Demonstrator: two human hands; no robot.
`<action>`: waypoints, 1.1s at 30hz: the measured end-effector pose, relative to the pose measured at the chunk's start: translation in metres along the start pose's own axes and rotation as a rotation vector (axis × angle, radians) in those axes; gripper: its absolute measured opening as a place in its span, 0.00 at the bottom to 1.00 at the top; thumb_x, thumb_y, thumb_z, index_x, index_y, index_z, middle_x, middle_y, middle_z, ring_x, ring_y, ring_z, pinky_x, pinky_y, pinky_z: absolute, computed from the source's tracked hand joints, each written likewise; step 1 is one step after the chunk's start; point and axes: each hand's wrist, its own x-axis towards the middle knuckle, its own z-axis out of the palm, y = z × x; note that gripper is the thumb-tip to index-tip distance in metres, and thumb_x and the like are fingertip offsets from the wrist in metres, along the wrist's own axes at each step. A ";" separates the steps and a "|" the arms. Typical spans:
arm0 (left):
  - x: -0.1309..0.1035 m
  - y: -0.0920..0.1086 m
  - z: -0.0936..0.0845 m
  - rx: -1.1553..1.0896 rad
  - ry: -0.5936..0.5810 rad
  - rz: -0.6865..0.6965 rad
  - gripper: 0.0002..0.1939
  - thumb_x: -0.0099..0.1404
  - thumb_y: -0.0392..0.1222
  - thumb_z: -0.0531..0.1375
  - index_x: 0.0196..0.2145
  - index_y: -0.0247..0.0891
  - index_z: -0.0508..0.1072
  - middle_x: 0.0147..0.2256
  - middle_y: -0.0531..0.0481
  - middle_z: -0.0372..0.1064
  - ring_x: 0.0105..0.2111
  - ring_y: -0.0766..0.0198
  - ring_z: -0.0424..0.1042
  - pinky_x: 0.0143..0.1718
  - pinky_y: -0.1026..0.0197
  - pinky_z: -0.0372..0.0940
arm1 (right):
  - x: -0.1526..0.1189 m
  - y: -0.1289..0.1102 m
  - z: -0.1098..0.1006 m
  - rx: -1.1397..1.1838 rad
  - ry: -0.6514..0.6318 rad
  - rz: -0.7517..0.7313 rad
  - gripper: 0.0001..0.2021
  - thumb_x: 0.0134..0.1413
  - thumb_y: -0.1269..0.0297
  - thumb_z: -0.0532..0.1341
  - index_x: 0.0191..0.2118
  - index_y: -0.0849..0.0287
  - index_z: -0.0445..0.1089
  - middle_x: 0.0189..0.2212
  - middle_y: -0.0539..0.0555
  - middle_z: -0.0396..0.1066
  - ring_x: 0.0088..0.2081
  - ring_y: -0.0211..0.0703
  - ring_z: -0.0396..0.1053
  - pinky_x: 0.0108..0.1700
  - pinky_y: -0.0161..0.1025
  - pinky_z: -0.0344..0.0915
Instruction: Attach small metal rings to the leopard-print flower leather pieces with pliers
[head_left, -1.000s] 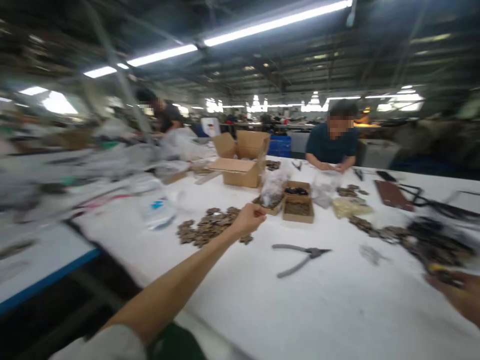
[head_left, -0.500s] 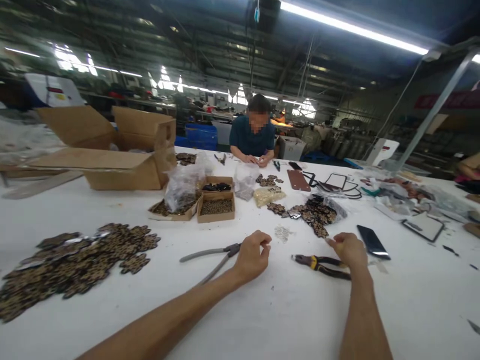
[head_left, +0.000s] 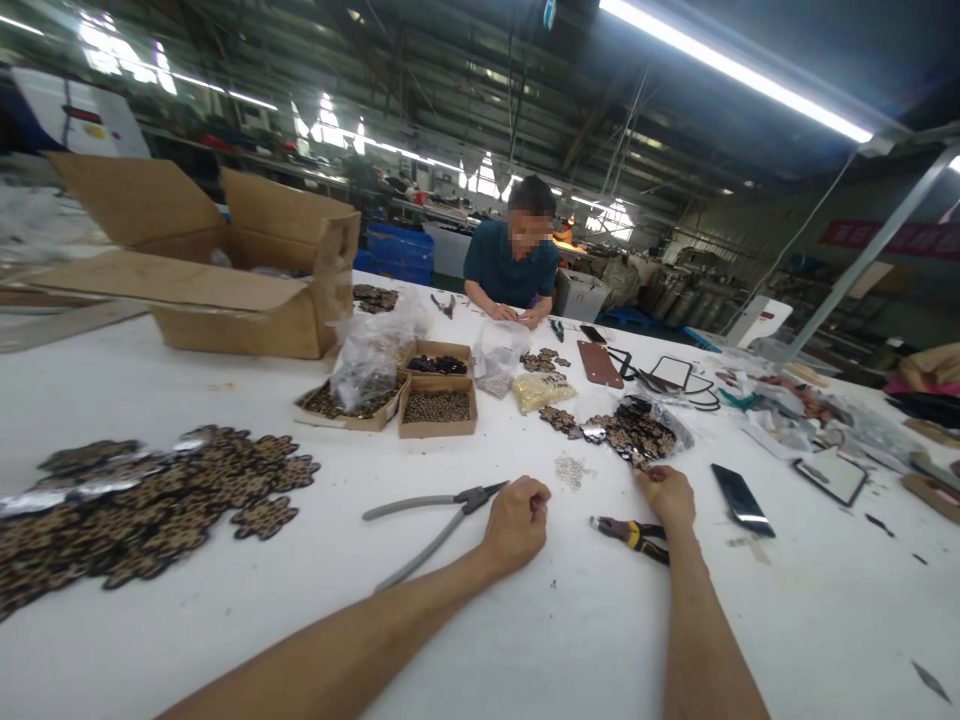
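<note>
My left hand [head_left: 516, 525] rests on the table with its fingers curled in a closed pinch. Whatever lies in it is too small or hidden to make out. Beside it are grey-handled pliers [head_left: 427, 505], their jaws close to my knuckles. My right hand [head_left: 671, 497] reaches to the near edge of a pile of leopard-print, flower-shaped patches [head_left: 637, 428], thumb and finger pinched at the edge of one patch. Black-and-yellow pliers [head_left: 630, 535] lie under my right wrist, which hides their handle ends. Small clear pieces [head_left: 574, 470] are scattered between my hands.
A larger heap of patches [head_left: 172, 500] spreads at the left. Small boxes of metal studs [head_left: 437, 407] and an open carton [head_left: 240, 325] stand behind. A phone [head_left: 742, 498] lies at the right. Across the table, a person [head_left: 514, 265] works with both hands.
My right hand has moved forward and left, from above the pliers' handles to the patch pile. My left hand stays closed in nearly the same place. The whole view has shifted slightly.
</note>
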 end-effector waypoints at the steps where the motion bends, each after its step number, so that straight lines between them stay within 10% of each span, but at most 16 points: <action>1: -0.001 -0.001 0.000 -0.008 0.004 -0.001 0.10 0.57 0.29 0.55 0.33 0.38 0.74 0.32 0.48 0.71 0.33 0.61 0.70 0.39 0.59 0.65 | -0.003 -0.001 -0.003 0.022 0.045 0.026 0.26 0.56 0.44 0.57 0.45 0.63 0.78 0.39 0.67 0.76 0.42 0.60 0.74 0.41 0.46 0.67; 8: -0.001 -0.006 -0.005 -0.212 0.024 -0.068 0.09 0.57 0.31 0.58 0.34 0.37 0.76 0.32 0.47 0.73 0.31 0.62 0.71 0.36 0.60 0.65 | -0.017 -0.044 -0.015 0.362 0.262 0.015 0.33 0.59 0.43 0.55 0.51 0.72 0.73 0.39 0.70 0.75 0.43 0.61 0.73 0.42 0.49 0.69; 19: 0.029 -0.016 -0.038 -0.767 0.033 -0.195 0.20 0.55 0.50 0.69 0.40 0.34 0.78 0.32 0.45 0.76 0.29 0.65 0.72 0.31 0.63 0.67 | -0.067 -0.158 0.034 1.157 -0.378 -0.223 0.23 0.46 0.52 0.73 0.47 0.59 0.76 0.31 0.55 0.78 0.27 0.45 0.75 0.31 0.43 0.75; 28: 0.037 -0.032 -0.026 -0.846 0.091 -0.363 0.20 0.52 0.47 0.71 0.38 0.30 0.76 0.26 0.45 0.75 0.24 0.64 0.71 0.29 0.61 0.67 | -0.039 -0.096 0.029 0.573 -0.140 -0.255 0.21 0.52 0.46 0.65 0.41 0.60 0.78 0.33 0.59 0.79 0.33 0.49 0.74 0.37 0.43 0.70; 33: 0.037 -0.032 -0.023 -0.876 0.078 -0.376 0.24 0.50 0.44 0.72 0.43 0.29 0.76 0.29 0.44 0.76 0.25 0.64 0.72 0.29 0.60 0.67 | -0.029 -0.069 0.030 0.279 -0.322 -0.296 0.15 0.53 0.51 0.62 0.35 0.58 0.78 0.29 0.58 0.79 0.31 0.49 0.74 0.34 0.40 0.67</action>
